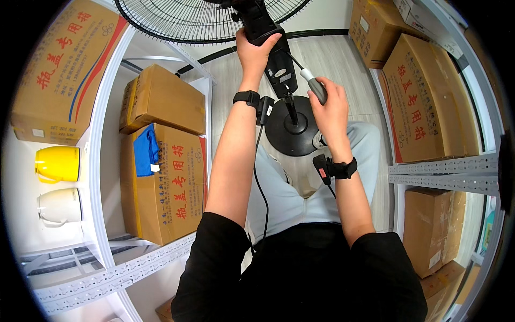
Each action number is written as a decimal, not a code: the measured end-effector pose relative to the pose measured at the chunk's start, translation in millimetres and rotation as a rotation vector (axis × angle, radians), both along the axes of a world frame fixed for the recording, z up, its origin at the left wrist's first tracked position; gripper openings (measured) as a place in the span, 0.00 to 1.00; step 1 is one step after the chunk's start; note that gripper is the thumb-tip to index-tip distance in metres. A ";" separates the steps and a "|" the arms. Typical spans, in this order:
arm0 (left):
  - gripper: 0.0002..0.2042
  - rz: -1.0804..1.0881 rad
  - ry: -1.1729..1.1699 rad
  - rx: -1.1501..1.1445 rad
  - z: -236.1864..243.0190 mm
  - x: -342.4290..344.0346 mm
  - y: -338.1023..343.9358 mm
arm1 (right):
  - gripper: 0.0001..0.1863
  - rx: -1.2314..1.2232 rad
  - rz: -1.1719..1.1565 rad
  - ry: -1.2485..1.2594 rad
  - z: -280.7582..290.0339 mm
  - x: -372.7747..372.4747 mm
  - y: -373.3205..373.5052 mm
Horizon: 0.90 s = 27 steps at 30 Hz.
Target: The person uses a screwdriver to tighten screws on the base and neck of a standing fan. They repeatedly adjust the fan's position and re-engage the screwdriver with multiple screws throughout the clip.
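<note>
A black pedestal fan point(280, 67) stands in front of me, its round wire guard point(188, 38) cut off by the top edge. My left hand point(255, 52) is closed around the fan's neck just below the guard, thumb lying across the front. In my right hand point(331, 110) is a screwdriver point(315, 86) with a grey and white handle. Its thin shaft points up and left to the fan's black body; whether the tip touches a screw cannot be made out. Below, the fan's round base point(292, 140) rests on the floor between my legs.
Metal shelving point(99, 123) with cardboard boxes point(171, 185) flanks me on the left, holding a blue cloth point(145, 150), a yellow jug point(58, 164) and a white jug point(59, 206). More boxes point(429, 102) line the right shelves. Cables hang from both wrist straps.
</note>
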<state>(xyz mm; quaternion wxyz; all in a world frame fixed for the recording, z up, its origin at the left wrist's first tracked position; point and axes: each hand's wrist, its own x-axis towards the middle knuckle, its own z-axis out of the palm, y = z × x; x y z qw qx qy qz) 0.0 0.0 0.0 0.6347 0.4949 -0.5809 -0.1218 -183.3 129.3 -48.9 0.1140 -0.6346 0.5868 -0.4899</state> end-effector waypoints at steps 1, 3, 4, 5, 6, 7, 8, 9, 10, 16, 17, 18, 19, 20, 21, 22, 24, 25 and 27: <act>0.38 -0.002 0.005 0.003 0.8 -1.1 0.4 | 0.20 -0.012 -0.021 0.021 -1.6 0.2 -1.9; 0.37 0.000 0.017 -0.006 0.8 0.1 0.8 | 0.20 0.182 0.028 -0.211 2.8 0.2 -5.8; 0.35 0.004 0.024 -0.018 0.2 2.5 0.4 | 0.20 0.387 0.098 -0.463 11.3 -1.5 -8.2; 0.34 0.008 0.032 -0.030 -0.5 4.6 0.3 | 0.20 0.593 0.169 -0.714 16.1 -2.1 -10.3; 0.34 0.007 0.032 -0.029 2.5 3.3 0.9 | 0.21 0.602 0.213 -0.846 17.0 -3.9 -13.6; 0.34 0.007 0.033 -0.027 4.8 1.7 2.3 | 0.21 0.510 0.177 -0.708 17.3 -4.3 -13.2; 0.34 0.006 0.033 -0.025 7.6 0.1 2.8 | 0.21 0.418 0.140 -0.569 17.8 -4.9 -10.9; 0.35 0.009 0.013 -0.022 6.8 2.5 2.0 | 0.21 0.332 0.109 -0.434 19.2 -3.5 -7.7; 0.37 0.012 -0.006 -0.019 6.3 4.6 0.8 | 0.22 -0.048 0.087 -0.116 8.1 -4.4 -11.3; 0.39 -0.008 -0.010 0.008 4.2 8.6 -0.4 | 0.20 0.420 0.120 -0.411 26.6 -1.4 -5.8; 0.40 -0.011 -0.004 0.015 4.2 7.6 -0.1 | 0.21 0.491 0.190 -0.575 25.4 -3.8 -8.4; 0.38 -0.003 0.001 -0.002 3.5 7.1 -1.0 | 0.22 0.558 0.260 -0.741 24.3 -7.8 -13.3; 0.37 0.006 0.005 -0.019 2.6 6.5 -1.8 | 0.23 0.623 0.330 -0.906 23.3 -10.6 -16.1; 0.35 0.015 0.010 -0.037 2.0 5.8 -2.8 | 0.24 0.618 0.346 -0.928 21.9 -11.9 -16.5; 0.35 0.011 0.017 -0.033 2.3 6.1 -1.7 | 0.23 0.555 0.305 -0.786 21.2 -9.2 -14.5; 0.35 0.006 0.023 -0.029 2.5 6.3 -0.6 | 0.22 0.490 0.264 -0.645 20.8 -4.8 -10.3; 0.36 -0.003 0.019 -0.008 3.8 7.0 0.2 | 0.21 0.235 0.160 -0.285 18.0 -1.7 -4.3; 0.38 -0.008 0.007 0.009 4.7 8.1 0.3 | 0.20 0.045 0.098 -0.065 15.6 -1.3 -1.9; 0.39 -0.010 -0.011 0.018 5.3 8.0 0.9 | 0.21 -0.133 0.019 0.129 12.2 -0.9 -1.2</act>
